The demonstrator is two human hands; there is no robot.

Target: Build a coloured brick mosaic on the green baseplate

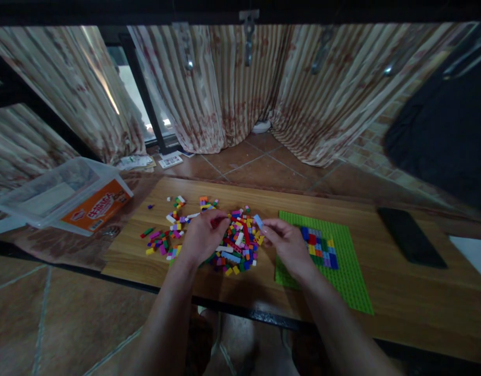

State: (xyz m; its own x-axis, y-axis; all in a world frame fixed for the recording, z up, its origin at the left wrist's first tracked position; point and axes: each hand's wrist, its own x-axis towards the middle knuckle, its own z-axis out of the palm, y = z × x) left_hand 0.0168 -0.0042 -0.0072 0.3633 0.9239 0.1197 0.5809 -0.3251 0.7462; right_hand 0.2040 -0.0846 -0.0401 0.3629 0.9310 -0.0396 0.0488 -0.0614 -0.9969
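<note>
My right hand (pixel 283 239) pinches a light blue building brick (pixel 258 221) between thumb and fingertips, just above the right edge of a loose pile of bricks. Over the pile's left part is my left hand (pixel 205 235), its thumb and fingers drawn together; whatever they hold, if anything, is hidden. The brick pile (pixel 239 240) mixes red, yellow, white, blue, green, pink and orange pieces. To the right lies a green baseplate (pixel 348 277), partly covered by my right hand and forearm. A patch of multicoloured bricks (pixel 322 249) is fixed on it.
A dark flat slab (pixel 411 237) lies right of the baseplate on the wooden table (pixel 240 292). White paper (pixel 473 256) sits at the far right. A clear plastic box (pixel 40 201) with an orange label stands at the left. Striped curtains (pixel 232 94) hang behind.
</note>
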